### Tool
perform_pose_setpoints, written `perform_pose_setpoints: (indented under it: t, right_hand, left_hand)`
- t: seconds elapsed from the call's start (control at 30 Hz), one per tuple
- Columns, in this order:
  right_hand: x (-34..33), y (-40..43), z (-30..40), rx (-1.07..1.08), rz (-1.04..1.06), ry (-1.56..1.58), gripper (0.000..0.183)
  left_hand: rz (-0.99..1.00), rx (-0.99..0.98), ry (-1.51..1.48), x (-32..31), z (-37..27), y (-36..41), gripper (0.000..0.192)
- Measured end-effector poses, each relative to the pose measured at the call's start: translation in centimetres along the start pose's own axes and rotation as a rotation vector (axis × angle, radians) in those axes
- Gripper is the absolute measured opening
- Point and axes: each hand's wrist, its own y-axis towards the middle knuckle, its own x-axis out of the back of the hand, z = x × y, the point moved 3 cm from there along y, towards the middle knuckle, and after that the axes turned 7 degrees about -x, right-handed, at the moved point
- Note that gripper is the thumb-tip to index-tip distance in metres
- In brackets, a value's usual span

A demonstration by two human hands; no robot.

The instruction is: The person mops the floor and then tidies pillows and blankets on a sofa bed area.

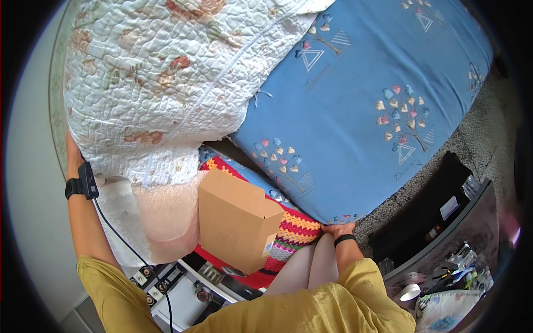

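My right hand (339,228) grips the near lower corner of a mattress in a blue fitted sheet (333,137) printed with heart trees; its fingers are largely hidden under the edge. At the far left, my left hand (73,152) reaches along the side of a quilted floral cover (166,95), which hides the fingers. That cover drapes over the left part of the mattress. Below it lie a sheet of white bubble wrap (120,220) and a pinkish wrap (168,216). A brown cardboard box (233,220) rests on a striped crocheted blanket (297,227), in front of my legs.
A pale wall (33,137) runs close along the left. At lower left, a white unit (183,304) carries sockets or knobs. On the right stand a dark open drawer or cabinet (433,224), pliers (441,274), a white round lid (410,292) and a patterned cloth (449,310). Speckled floor (470,133) shows beyond.
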Motion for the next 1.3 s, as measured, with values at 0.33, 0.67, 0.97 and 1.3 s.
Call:
perform_pose_setpoints:
  t: [0.33, 0.67, 0.97, 1.3]
  right_hand:
    - [-1.2, -2.3, -0.2, -0.052, 0.157, -0.060, 0.064]
    - [-0.9, -3.5, -0.5, -0.073, 0.026, -0.114, 0.059]
    - [1.8, -2.2, 1.3, -0.027, 0.071, -0.111, 0.058]
    - [3.3, -2.1, 1.4, -0.098, 0.187, -0.094, 0.048]
  left_hand:
    - [-0.025, 0.048, 0.035, -2.0, -1.2, -2.2, 0.058]
    - [-0.081, 0.018, 0.063, -0.4, -1.7, -5.0, 0.051]
    - [-0.015, 0.021, 0.059, -5.3, -3.4, -7.8, 0.050]
    - [0.119, -0.098, -0.095, -1.8, -1.1, -4.6, 0.052]
